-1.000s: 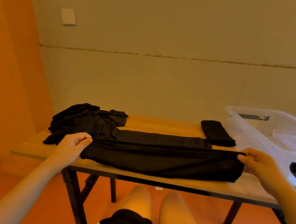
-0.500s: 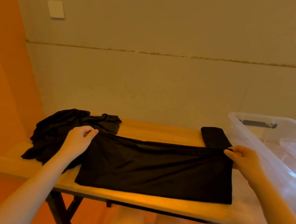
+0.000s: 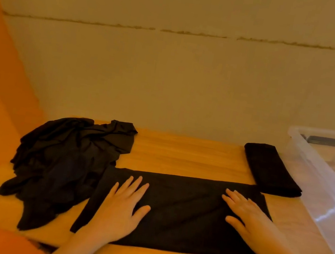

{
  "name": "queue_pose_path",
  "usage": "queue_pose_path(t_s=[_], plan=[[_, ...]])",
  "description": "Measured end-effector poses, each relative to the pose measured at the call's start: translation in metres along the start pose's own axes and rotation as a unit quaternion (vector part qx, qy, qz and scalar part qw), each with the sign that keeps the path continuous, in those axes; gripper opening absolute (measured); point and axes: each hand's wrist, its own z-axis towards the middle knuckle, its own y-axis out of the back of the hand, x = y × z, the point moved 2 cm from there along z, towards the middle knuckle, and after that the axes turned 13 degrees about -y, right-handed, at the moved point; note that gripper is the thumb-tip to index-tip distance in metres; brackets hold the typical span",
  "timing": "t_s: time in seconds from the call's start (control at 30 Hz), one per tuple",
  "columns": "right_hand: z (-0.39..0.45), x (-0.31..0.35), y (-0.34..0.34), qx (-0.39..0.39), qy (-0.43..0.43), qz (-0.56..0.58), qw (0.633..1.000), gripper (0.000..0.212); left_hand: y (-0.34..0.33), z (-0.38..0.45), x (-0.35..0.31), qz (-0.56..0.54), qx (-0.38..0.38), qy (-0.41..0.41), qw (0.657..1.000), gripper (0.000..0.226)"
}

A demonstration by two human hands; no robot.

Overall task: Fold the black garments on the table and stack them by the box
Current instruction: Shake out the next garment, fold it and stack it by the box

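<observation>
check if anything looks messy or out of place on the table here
Only the crumpled pile of black clothes at the table's left end looks messy, with its edge under the spread garment.

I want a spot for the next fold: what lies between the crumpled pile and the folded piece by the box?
In the head view, bare wooden table separates crumpled pile from folded piece.

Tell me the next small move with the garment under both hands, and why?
Probably fold one short end across to the other. Both the left hand and the right hand lie flat on the garment, which lies as a long, smooth band, much longer than the folded piece already by the box.
</observation>
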Motion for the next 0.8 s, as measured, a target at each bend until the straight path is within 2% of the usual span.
queue_pose_path(t_s=[0.2,0.27,0.3,0.37,0.4,0.43,0.5,0.57,0.67,0.73,0.8], plan=[[-0.012,-0.016,-0.005,0.007,-0.017,-0.07,0.997,0.111,-0.005,-0.005,-0.007,0.044,0.042,0.017,0.998,0.115],[-0.02,-0.013,0.001,0.031,-0.019,-0.008,0.999,0.103,-0.003,-0.007,-0.009,0.021,0.04,0.015,0.999,0.113],[-0.024,-0.014,0.006,0.021,-0.031,0.046,0.998,0.09,0.001,-0.008,-0.007,-0.004,0.026,0.016,1.0,0.106],[-0.029,-0.02,0.019,-0.109,-0.089,0.134,0.981,0.06,0.014,-0.007,0.002,-0.032,-0.071,0.035,0.996,0.077],[-0.028,-0.027,0.024,-0.182,-0.134,0.181,0.957,0.052,0.02,-0.007,0.011,-0.025,-0.14,0.055,0.988,0.065],[-0.024,-0.037,0.026,-0.223,-0.181,0.23,0.93,0.047,0.025,-0.006,0.022,-0.011,-0.193,0.083,0.978,0.057],[-0.013,-0.052,0.022,-0.186,-0.256,0.264,0.911,0.036,0.03,-0.001,0.039,0.01,-0.218,0.142,0.965,0.05],[-0.005,-0.058,0.013,-0.158,-0.259,0.238,0.923,0.027,0.026,0.003,0.046,0.013,-0.199,0.164,0.966,0.046],[-0.003,-0.057,0.012,-0.187,-0.261,0.248,0.914,0.005,0.022,0.006,0.047,-0.032,-0.243,0.161,0.956,0.031],[-0.003,-0.058,0.013,-0.205,-0.265,0.238,0.912,0.018,0.023,0.004,0.049,-0.074,-0.277,0.167,0.943,0.023],[-0.005,-0.056,0.017,-0.219,-0.248,0.213,0.92,0.019,0.025,0.002,0.052,-0.082,-0.28,0.185,0.938,0.026]])
